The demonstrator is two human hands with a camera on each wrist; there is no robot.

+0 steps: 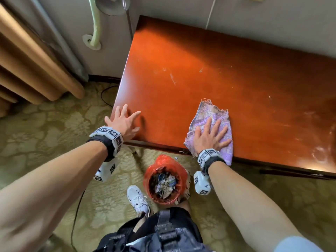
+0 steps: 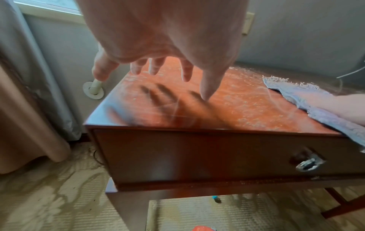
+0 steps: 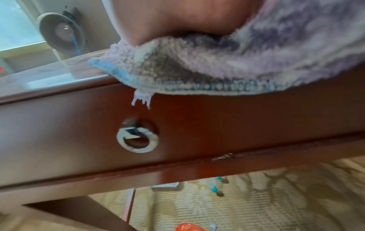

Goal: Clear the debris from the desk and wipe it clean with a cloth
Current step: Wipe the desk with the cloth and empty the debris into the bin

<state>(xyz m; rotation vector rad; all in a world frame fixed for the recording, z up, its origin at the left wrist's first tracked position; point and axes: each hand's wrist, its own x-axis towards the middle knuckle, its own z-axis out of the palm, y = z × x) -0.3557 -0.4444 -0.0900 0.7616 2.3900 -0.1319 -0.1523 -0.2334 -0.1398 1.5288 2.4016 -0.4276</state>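
Observation:
A reddish-brown wooden desk fills the right of the head view, its top streaked with dust. A frayed purple cloth lies at the front edge, partly hanging over it. My right hand presses flat on the cloth with fingers spread. My left hand hovers with straight, spread fingers over the desk's front left corner, holding nothing. In the left wrist view the left hand casts finger shadows on the desk, and the cloth shows at the right. The right wrist view shows the cloth draped over the desk edge.
An orange-lined bin full of paper scraps stands on the carpet below the desk front, beside my white shoe. A drawer with a ring pull sits under the top. Curtains hang at the left; small bits lie under the desk.

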